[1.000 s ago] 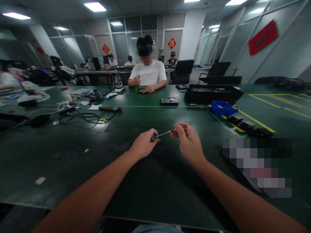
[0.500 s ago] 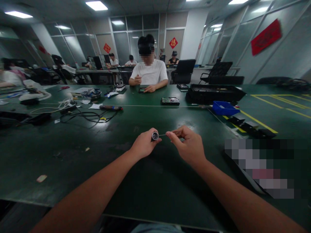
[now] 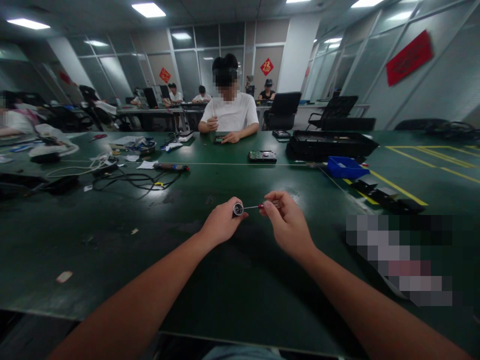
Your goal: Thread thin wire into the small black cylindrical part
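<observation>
My left hand [image 3: 222, 221] is closed around a small dark cylindrical part [image 3: 238, 209] whose round, metal-rimmed end faces me. I cannot make out its exact kind. In my right hand [image 3: 288, 220] is a screwdriver [image 3: 261, 206], its clear handle with a red collar between thumb and fingers. The thin shaft points left, and its tip meets the side of the cylindrical part. Both hands are above the green table [image 3: 225, 290]. Fingers of the left hand hide most of the cylinder's body.
Across the table a person [image 3: 232, 112] works on a small device. A hard drive [image 3: 262, 156] lies ahead, with a black tray [image 3: 330, 144] and blue bin [image 3: 345, 167] to its right. Cables [image 3: 131, 182] and an electric screwdriver [image 3: 170, 166] lie left. A pixelated object [image 3: 397, 260] is near right.
My right fingers have shifted their grip back on the screwdriver handle, so the red collar now shows. My left hand and the cylindrical part stay nearly still.
</observation>
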{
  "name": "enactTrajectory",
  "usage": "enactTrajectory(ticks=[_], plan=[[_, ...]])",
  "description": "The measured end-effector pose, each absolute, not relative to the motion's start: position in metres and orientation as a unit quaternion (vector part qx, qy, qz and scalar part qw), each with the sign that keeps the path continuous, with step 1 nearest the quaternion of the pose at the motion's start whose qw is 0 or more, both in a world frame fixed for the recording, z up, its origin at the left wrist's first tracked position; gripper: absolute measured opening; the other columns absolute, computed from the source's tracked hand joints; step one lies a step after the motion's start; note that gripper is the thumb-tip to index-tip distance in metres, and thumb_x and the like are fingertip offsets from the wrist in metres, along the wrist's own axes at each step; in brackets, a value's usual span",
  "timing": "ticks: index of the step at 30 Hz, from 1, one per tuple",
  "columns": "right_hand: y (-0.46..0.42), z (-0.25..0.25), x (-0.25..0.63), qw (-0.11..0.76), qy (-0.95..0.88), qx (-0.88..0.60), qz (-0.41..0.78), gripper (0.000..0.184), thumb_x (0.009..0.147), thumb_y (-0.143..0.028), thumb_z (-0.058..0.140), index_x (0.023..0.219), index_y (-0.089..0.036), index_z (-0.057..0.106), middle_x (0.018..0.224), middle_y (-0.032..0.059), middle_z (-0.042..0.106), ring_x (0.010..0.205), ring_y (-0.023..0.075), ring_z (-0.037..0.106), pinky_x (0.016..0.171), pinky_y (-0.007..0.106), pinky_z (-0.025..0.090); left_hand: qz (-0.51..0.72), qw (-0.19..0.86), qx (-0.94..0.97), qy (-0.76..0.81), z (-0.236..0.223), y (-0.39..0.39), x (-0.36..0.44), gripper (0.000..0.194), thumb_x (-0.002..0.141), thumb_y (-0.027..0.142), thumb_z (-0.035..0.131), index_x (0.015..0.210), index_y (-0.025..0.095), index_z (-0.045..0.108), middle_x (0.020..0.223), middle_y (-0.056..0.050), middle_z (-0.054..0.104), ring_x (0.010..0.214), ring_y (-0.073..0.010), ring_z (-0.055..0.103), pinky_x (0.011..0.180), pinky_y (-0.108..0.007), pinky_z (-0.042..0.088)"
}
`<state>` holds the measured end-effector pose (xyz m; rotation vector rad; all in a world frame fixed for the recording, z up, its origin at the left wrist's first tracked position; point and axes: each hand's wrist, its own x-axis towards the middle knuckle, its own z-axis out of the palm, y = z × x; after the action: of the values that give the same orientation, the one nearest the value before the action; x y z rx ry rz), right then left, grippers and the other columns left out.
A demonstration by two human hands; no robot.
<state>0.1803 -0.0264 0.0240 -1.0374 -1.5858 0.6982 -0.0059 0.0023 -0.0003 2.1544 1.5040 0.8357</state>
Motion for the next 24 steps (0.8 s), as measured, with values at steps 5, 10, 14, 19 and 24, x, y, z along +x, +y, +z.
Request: enactTrajectory(ticks=[5, 10, 14, 19, 24], plan=[[-0.010, 0.019, 0.183, 0.596, -0.547, -0.404, 0.427, 0.024, 0.091, -0.042, 0.056, 0.090, -0.019, 0.062, 0.080, 0.0027, 0.063, 0.072, 0.0166, 0.063, 0.074, 0.036, 0.053, 0.281, 0.130, 0.798, 0.516, 0.005, 0.001, -0.007, 0.011, 0.088, 0.031, 0.061, 0.094, 0.025, 0.055, 0.094, 0.001, 0.067, 0.081, -0.0169, 0.061, 0.064, -0.027, 0.036], [-0.003, 0.018, 0.190, 0.603, -0.529, -0.450, 0.391, 0.025, 0.092, -0.043, 0.055, 0.085, -0.020, 0.060, 0.075, 0.0006, 0.061, 0.065, 0.0147, 0.059, 0.066, 0.034, 0.051, 0.252, 0.149, 0.791, 0.538, 0.004, 0.004, -0.007, 0.012, 0.088, 0.034, 0.061, 0.095, 0.025, 0.056, 0.090, 0.000, 0.067, 0.078, -0.0178, 0.061, 0.063, -0.027, 0.036], [-0.011, 0.020, 0.188, 0.582, -0.588, -0.456, 0.328, 0.025, 0.095, -0.042, 0.052, 0.090, -0.020, 0.060, 0.077, 0.0021, 0.063, 0.068, 0.0162, 0.061, 0.067, 0.034, 0.049, 0.249, 0.167, 0.780, 0.550, 0.001, 0.005, -0.007, 0.014, 0.089, 0.036, 0.061, 0.096, 0.025, 0.056, 0.087, 0.000, 0.067, 0.076, -0.0173, 0.061, 0.062, -0.027, 0.037], [-0.021, 0.026, 0.183, 0.591, -0.611, -0.448, 0.277, 0.023, 0.097, -0.040, 0.049, 0.093, -0.020, 0.059, 0.079, 0.0020, 0.064, 0.070, 0.0155, 0.062, 0.069, 0.032, 0.049, 0.245, 0.167, 0.786, 0.543, 0.001, 0.004, -0.006, 0.015, 0.089, 0.037, 0.061, 0.095, 0.024, 0.056, 0.088, 0.000, 0.067, 0.077, -0.0174, 0.061, 0.063, -0.027, 0.038], [-0.025, 0.028, 0.182, 0.547, -0.652, -0.459, 0.254, 0.023, 0.098, -0.039, 0.048, 0.093, -0.019, 0.059, 0.079, 0.0029, 0.065, 0.072, 0.0160, 0.063, 0.068, 0.031, 0.048, 0.239, 0.156, 0.796, 0.534, 0.003, 0.002, -0.006, 0.013, 0.089, 0.036, 0.061, 0.095, 0.025, 0.057, 0.091, -0.001, 0.069, 0.080, -0.0188, 0.062, 0.064, -0.028, 0.038]])
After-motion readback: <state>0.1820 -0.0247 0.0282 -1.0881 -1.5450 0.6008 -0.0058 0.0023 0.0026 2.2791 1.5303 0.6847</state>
